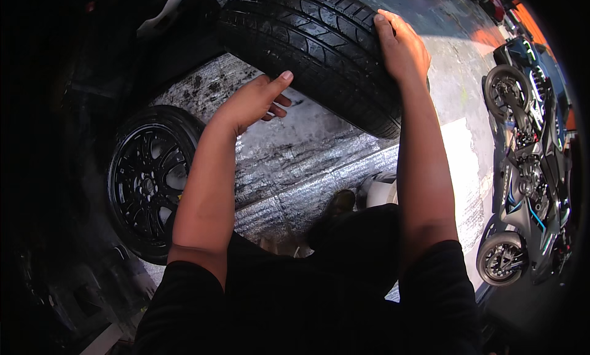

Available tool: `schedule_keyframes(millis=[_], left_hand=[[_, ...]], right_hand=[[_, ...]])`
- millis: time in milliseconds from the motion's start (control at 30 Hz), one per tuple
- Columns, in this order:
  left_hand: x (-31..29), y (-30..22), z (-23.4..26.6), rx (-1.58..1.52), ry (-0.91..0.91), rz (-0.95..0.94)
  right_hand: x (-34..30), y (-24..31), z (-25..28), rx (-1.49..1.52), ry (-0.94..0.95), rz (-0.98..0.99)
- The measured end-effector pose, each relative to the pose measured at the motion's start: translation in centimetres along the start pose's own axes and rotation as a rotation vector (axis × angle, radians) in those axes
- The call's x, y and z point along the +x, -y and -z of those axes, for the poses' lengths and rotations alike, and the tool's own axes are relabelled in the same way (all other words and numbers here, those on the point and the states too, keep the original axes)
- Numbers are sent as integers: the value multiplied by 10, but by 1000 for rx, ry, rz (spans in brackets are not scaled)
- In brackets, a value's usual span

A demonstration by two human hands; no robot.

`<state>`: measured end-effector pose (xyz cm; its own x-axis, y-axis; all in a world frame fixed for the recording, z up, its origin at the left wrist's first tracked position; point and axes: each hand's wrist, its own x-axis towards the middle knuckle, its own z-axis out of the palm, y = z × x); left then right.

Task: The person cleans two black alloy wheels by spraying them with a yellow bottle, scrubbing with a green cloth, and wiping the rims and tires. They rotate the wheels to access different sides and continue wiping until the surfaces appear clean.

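Black shirt [307, 312] nearest; tyre [326, 54] ahead, tread slanting near-right, right hand [405, 51] laid unclenched on its right edge, left hand [253, 102] loose, empty, near its left.

We see a black tyre [313, 54] patterned with curving grooves; a silver sheet [276, 164] streaked black; a glossy black spoked wheel [147, 177] by the sheet's left edge; and, past its right edge, a grey-and-black motorcycle [528, 183] with blue lines.
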<state>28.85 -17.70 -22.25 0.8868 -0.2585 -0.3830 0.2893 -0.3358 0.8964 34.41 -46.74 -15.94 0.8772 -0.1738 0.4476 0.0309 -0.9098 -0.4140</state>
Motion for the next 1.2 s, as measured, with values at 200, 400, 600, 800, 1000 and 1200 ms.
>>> schedule_keyframes(millis=[200,400,600,800,1000,1200], left_hand=[[102,-139,78,414,-432,-808],[239,-184,76,162,-105,-653],[238,-200,43,-16,-72,-351],[258,-160,113,562,-585,-423],[168,-85,128,400,-621,-241],[69,0,93,385,-772,-96]], right_hand=[[81,-93,13,-38,-18,349],[128,-109,26,-56,41,260],[167,-106,19,-82,80,241],[209,-50,-19,-50,174,292],[226,28,-54,-26,283,343],[203,113,-67,-39,352,423]])
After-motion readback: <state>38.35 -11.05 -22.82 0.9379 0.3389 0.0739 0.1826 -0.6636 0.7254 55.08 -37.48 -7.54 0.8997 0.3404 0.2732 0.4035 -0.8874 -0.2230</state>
